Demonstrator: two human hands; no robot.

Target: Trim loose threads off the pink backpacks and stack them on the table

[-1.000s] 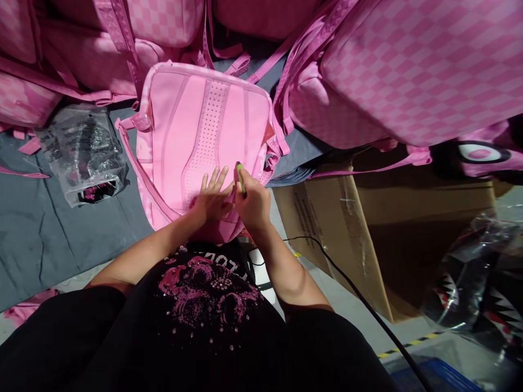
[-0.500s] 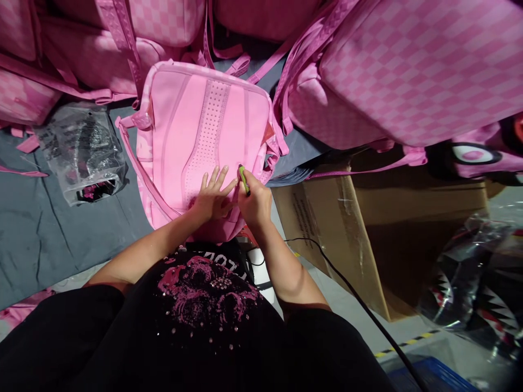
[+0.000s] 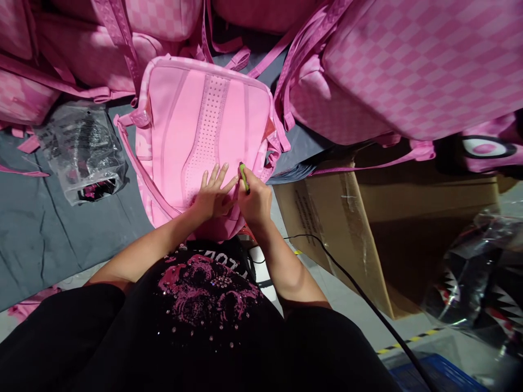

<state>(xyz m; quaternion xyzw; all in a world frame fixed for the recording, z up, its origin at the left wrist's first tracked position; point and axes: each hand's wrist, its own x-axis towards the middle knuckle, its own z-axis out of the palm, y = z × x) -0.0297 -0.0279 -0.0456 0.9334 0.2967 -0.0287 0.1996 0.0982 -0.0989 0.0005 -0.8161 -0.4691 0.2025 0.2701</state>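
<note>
Resting on the near half of the pink backpack (image 3: 206, 139), the left hand (image 3: 211, 197) is palm down, its fingers spread and grasping nothing visible. Just beside it, over the backpack's near right part, the right hand (image 3: 255, 200) is closed around a slim green tool (image 3: 244, 175) — its dark tip directed away from the person; whether the tip touches the fabric cannot be told. The backpack lies with its perforated strip (image 3: 212, 98) upward, at the edge of a grey cloth (image 3: 36, 218), its near end by the person's black shirt (image 3: 220, 321). Left of the backpack: a clear plastic bag (image 3: 85, 155) with partly discernible contents. Right of the backpack: a large checked bag (image 3: 420, 71) and — nearer the person — a cardboard box (image 3: 327, 218) and a black cable (image 3: 355, 291).
</note>
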